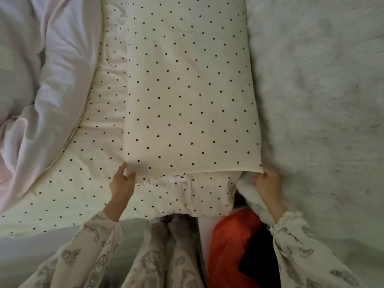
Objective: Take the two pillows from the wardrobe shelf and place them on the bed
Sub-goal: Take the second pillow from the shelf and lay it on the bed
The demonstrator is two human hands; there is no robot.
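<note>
1. "SGS" printed upside down on a small white tag (pixel 180 177) at the near edge of the dotted pillow (pixel 187 90).
2. Neighbouring white tags (pixel 159 179) on the same edge: print too blurred to read.

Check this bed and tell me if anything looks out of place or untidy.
The dotted pillow lies flat and fairly straight on the dotted sheet, both hands at its near corners. The white duvet is bunched in a heap at the left, and white labels stick out from under the pillow's near edge. Nothing looks damaged or spilled.
</note>
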